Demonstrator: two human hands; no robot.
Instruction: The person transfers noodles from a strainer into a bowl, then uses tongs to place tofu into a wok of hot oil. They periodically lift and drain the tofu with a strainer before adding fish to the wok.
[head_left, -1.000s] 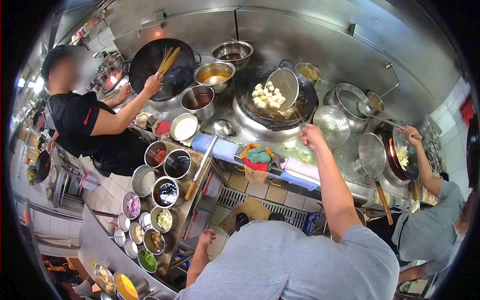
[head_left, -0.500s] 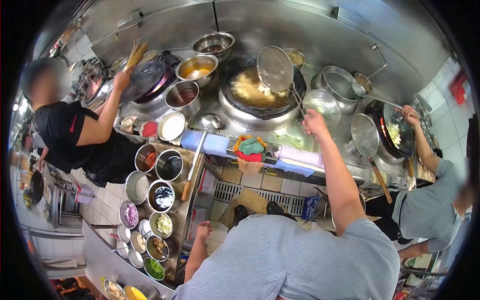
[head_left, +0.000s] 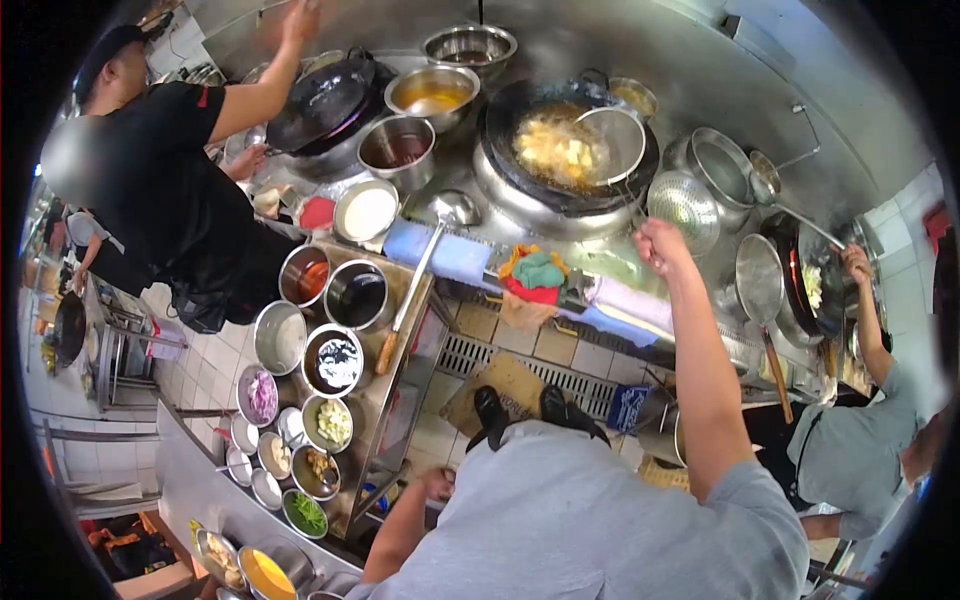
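My right hand (head_left: 662, 246) is wrapped round the handle of a wire-mesh strainer (head_left: 622, 147). The strainer's bowl is tilted low inside a wok (head_left: 498, 118), touching or close to the bubbling oil. Pale yellow pieces of food (head_left: 560, 152) fry beside it under some steam. Down at my side hangs my left hand (head_left: 437, 484), its fingers curled in with nothing visible in them. A round perforated skimmer (head_left: 683, 212) lies on the stove just beyond my right hand.
Left of the wok stand metal bowls (head_left: 432, 92) and a pot of white powder or liquid (head_left: 366, 211). A ladle (head_left: 456, 208) lies across the counter corner near several ingredient pots (head_left: 333, 360). Co-workers stand at left (head_left: 160, 170) and right (head_left: 860, 450), each at a wok.
The strainer has dropped from above the wok down into it, and the frying pieces show more clearly. My left hand has shifted slightly. The co-worker at left has raised an arm.
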